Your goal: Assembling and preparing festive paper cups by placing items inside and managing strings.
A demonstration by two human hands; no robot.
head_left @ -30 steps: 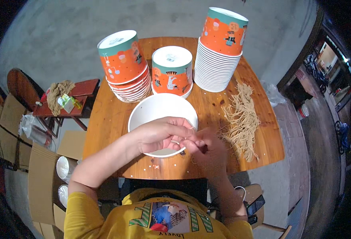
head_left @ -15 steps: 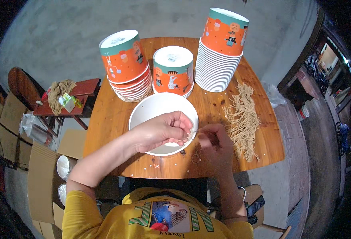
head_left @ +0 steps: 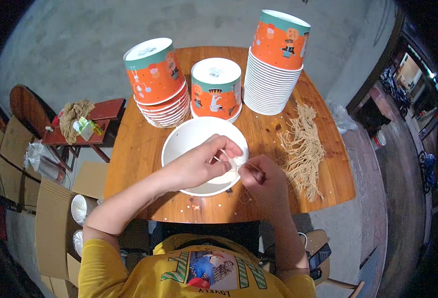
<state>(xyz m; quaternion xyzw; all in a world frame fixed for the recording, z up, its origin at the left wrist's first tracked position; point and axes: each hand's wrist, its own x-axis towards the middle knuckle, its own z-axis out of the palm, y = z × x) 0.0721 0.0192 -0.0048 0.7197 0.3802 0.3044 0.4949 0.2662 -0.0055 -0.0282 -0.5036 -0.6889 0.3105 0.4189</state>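
Grey concrete floor [head_left: 70, 35] all round, a rounded wooden table [head_left: 129, 154] in the middle, a small red stool [head_left: 107, 110] at its left (rope heaped on top), cardboard boxes [head_left: 55, 223] lower left, bright doorway [head_left: 413, 69] far right.

Round wooden table [head_left: 129, 154] under my view, grain running toward me. On it I count three upturned stacks of orange paper bowls [head_left: 157, 79] across the far half, tallest on the right. One white bowl [head_left: 194, 136] sits open near the front edge. Loose heap of tan strings [head_left: 303, 149] lies right of it. Small pale specks [head_left: 199, 206] dot the front edge.
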